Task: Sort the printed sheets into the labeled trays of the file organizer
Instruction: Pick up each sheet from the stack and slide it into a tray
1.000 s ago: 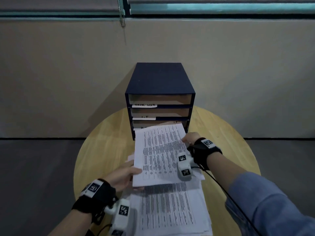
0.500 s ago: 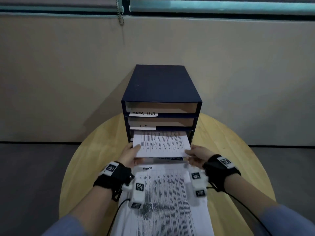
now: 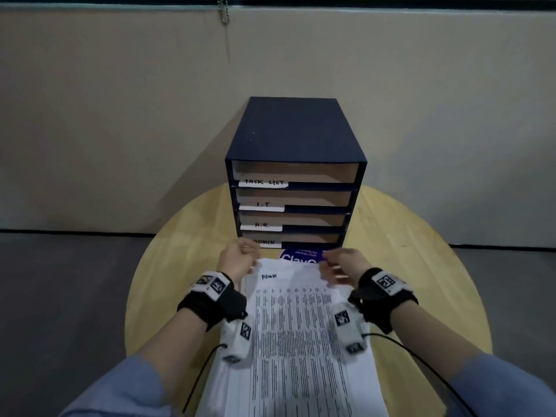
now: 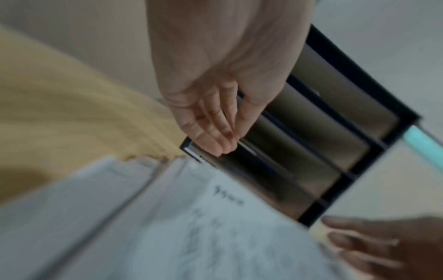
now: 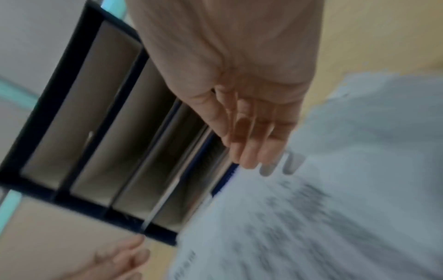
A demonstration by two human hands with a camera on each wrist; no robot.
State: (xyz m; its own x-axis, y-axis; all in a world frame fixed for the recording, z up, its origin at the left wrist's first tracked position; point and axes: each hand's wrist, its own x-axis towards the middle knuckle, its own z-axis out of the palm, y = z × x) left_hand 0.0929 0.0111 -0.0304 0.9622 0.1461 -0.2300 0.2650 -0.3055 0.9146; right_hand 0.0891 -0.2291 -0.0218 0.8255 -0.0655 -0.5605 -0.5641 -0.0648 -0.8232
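A dark blue file organizer (image 3: pixel 293 176) stands upright at the far side of a round wooden table (image 3: pixel 421 266), its open front facing the person; it has four trays stacked one above another, each with a white label at its left front edge, reading from the top TASK LIST (image 3: pixel 263 183), I.T (image 3: pixel 261 206), H.R. (image 3: pixel 261 226) and ADMIN (image 3: pixel 264 242); the wrist views show pale sheet edges inside the lower trays, though blur hides how many lie there. A stack of printed sheets (image 3: pixel 298 341) lies flat on the table just in front of the organizer, running back toward the person; the top sheet carries rows of small print and a handwritten word in its upper left corner. A blue sticker (image 3: pixel 301 255) shows on the table between the stack's far edge and the organizer's base. The left hand (image 3: pixel 237 260) hovers at the stack's far left corner, just in front of the ADMIN label; in the left wrist view its fingers (image 4: pixel 215 130) are nearly straight, close together, and hold nothing. The right hand (image 3: pixel 343 264) is at the stack's far right corner; in the right wrist view its fingers (image 5: pixel 249 136) are straight and relaxed, tips just over the top sheet's edge, gripping nothing; whether they touch the paper I cannot tell. Both wrists wear black straps with white camera units; blue sleeves (image 3: pixel 126 389) cover the forearms.
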